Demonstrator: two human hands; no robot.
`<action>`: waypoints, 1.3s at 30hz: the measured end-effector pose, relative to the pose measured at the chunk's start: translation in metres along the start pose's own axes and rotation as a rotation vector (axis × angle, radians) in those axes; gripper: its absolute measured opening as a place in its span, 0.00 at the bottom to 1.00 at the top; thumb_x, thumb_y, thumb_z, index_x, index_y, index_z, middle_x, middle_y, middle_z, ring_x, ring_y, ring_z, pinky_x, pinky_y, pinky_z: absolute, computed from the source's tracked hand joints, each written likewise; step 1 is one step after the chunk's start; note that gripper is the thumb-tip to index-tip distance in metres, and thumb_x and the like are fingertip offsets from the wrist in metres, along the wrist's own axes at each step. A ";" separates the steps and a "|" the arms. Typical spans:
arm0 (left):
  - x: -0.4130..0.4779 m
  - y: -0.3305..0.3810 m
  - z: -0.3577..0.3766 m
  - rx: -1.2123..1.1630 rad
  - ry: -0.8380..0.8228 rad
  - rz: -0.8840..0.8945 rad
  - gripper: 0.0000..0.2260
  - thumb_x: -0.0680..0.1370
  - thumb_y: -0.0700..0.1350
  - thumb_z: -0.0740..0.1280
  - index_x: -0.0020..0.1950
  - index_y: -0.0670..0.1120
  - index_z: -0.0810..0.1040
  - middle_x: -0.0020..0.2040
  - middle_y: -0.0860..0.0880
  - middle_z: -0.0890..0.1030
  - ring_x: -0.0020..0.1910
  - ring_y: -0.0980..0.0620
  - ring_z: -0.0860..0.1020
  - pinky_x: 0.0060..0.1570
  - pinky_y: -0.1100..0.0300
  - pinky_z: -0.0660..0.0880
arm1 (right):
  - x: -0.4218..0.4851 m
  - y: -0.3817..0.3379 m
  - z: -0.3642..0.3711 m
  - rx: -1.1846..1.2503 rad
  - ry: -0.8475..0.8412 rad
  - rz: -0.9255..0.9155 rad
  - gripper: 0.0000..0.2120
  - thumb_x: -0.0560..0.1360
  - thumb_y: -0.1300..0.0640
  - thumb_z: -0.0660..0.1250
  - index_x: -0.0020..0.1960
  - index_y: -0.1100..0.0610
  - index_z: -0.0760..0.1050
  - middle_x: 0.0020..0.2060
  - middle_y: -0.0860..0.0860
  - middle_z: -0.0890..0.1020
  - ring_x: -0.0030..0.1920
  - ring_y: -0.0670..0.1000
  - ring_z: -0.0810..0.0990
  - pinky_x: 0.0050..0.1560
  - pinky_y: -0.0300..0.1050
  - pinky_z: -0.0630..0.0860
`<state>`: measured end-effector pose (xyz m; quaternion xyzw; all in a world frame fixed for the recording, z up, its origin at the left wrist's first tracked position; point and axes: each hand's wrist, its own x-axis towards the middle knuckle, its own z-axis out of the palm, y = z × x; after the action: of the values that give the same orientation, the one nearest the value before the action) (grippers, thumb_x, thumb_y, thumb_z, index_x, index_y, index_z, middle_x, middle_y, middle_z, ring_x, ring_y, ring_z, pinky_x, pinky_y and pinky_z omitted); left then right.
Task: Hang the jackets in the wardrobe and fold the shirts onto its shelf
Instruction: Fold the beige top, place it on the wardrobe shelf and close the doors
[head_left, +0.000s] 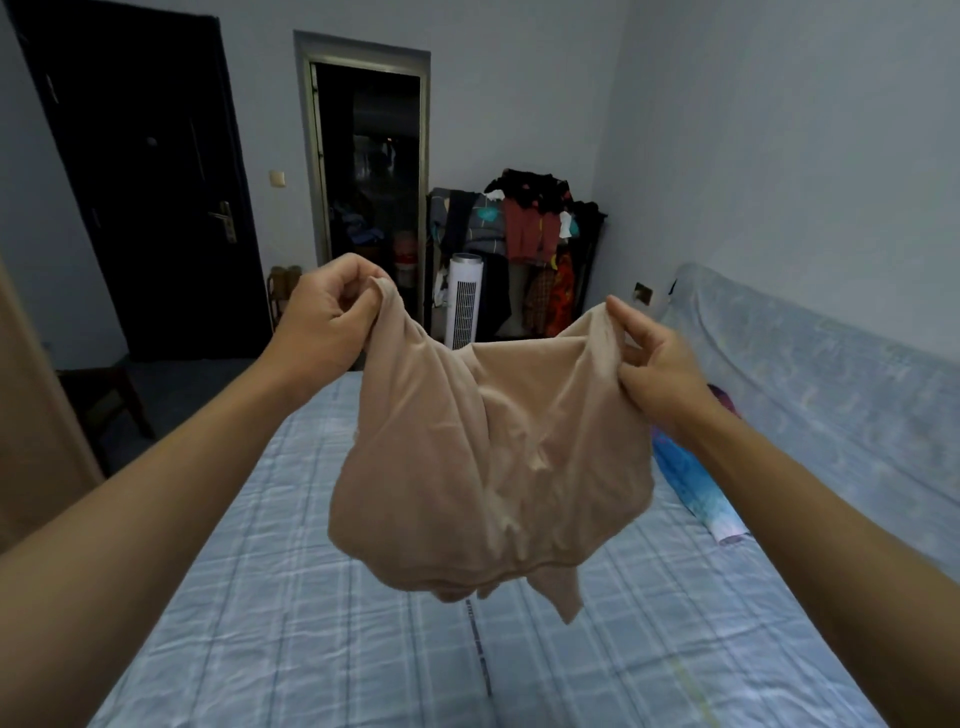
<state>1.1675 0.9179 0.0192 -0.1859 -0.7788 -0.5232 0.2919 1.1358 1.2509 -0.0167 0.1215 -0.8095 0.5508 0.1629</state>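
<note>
So both hands up | left hand (324, 306) pinches beige shirt (483, 467) top corner; right hand (657, 366) pinches the other | hanging above the bed (311, 623)

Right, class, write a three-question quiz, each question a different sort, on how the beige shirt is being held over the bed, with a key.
1. True or false: the beige shirt lies flat on the bed.
2. The shirt's top edge is pinched by: A) the left hand only; B) the right hand only; C) both hands.
3. Fill in: the white tower fan stands by the clothes ____.

Key
1. False: it hangs in the air above the bed.
2. C.
3. rack.
</note>
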 end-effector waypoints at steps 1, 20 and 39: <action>0.000 -0.003 -0.002 -0.007 0.001 -0.003 0.08 0.83 0.45 0.61 0.47 0.47 0.77 0.40 0.40 0.80 0.37 0.49 0.78 0.36 0.54 0.76 | -0.004 0.007 0.000 -0.020 -0.010 -0.020 0.35 0.73 0.70 0.63 0.75 0.47 0.64 0.66 0.47 0.76 0.60 0.46 0.78 0.47 0.37 0.78; -0.014 -0.108 0.028 0.434 -0.052 -0.284 0.11 0.82 0.45 0.59 0.43 0.45 0.77 0.39 0.46 0.79 0.39 0.49 0.77 0.37 0.55 0.73 | 0.006 0.123 0.001 -0.229 0.253 0.285 0.12 0.74 0.57 0.63 0.34 0.55 0.79 0.30 0.54 0.82 0.37 0.58 0.84 0.40 0.61 0.82; -0.086 -0.200 0.064 0.224 -0.022 -0.462 0.11 0.82 0.39 0.57 0.44 0.41 0.76 0.38 0.47 0.76 0.36 0.53 0.72 0.37 0.59 0.70 | -0.026 0.193 0.019 -0.039 0.194 0.457 0.11 0.78 0.62 0.61 0.42 0.59 0.80 0.35 0.51 0.80 0.37 0.49 0.76 0.35 0.41 0.72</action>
<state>1.0973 0.9013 -0.1957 0.0246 -0.8569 -0.4843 0.1749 1.0849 1.3034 -0.1981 -0.1211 -0.8070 0.5667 0.1134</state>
